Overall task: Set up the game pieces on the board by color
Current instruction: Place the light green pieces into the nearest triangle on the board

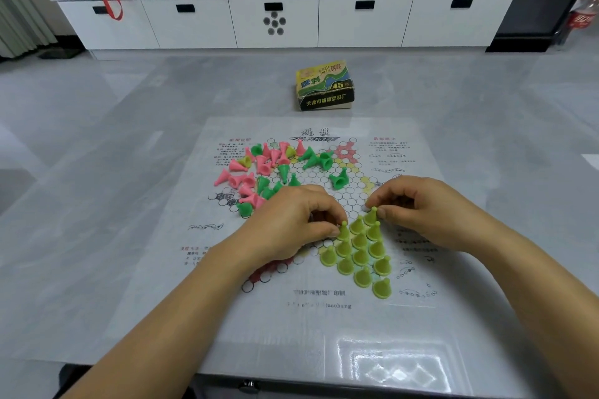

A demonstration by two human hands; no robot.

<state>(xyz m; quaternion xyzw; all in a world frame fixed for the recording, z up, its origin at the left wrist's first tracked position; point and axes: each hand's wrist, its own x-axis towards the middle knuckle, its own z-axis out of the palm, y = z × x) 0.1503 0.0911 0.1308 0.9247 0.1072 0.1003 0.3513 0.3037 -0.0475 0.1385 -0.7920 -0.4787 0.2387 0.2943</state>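
Observation:
A paper Chinese-checkers board (324, 317) lies flat on the table. Several yellow-green cone pieces (361, 256) stand upright in a triangle on its near right point. My left hand (291, 223) pinches the tip of the yellow-green piece (343, 232) at the triangle's left edge. At the triangle's top, my right hand (418, 207) pinches another yellow-green piece (371, 215). A loose heap of pink pieces (249, 172) and dark green pieces (311, 159) lies tipped over on the board's far left and middle. Two yellow-green pieces lie among them.
The game's cardboard box (324, 86) sits beyond the board. Across the grey floor stands a low white cabinet (275, 23), with bags, bottles and cans on top. The table's near edge (291, 382) runs just below my forearms.

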